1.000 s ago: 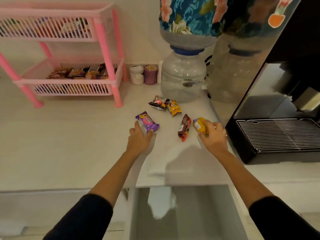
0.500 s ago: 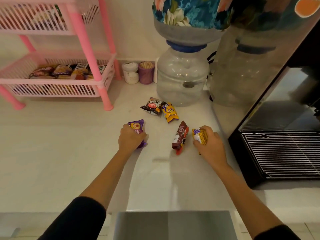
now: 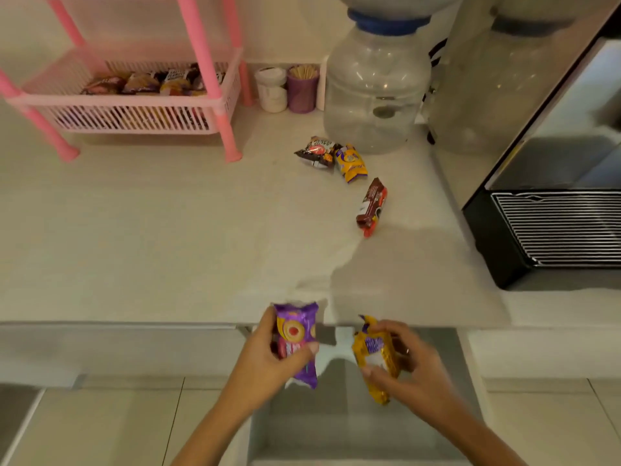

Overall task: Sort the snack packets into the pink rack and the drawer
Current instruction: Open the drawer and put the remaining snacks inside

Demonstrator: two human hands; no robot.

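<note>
Both hands are held just over the open drawer point(image 3: 363, 428), and a snack is gripped in each one. A purple packet point(image 3: 297, 341) is held in the left hand point(image 3: 265, 364), with the fingers curled behind it and the thumb pressed across its front. A yellow packet point(image 3: 374, 358) is held in the right hand point(image 3: 410, 371), with the fingers wrapped round its far side and the thumb tucked under it. The two hands are near each other but are not touching.

This step looks like the drop into the drawer. To do it well, the packets should be brought lower first, so they are laid down and not thrown. The fingers should be opened only when each packet is well inside the drawer walls. The packets should be put side by side, so room is left for more.

Three more packets are left on the white counter point(image 3: 168, 247): a black packet point(image 3: 317, 153) touching an orange packet point(image 3: 351, 163), and a brown packet point(image 3: 373, 205) near them. Other snacks are already lying in the bottom tray of the pink rack point(image 3: 134, 105), at the back on the left. So it looks like the job is only partly done.
</note>
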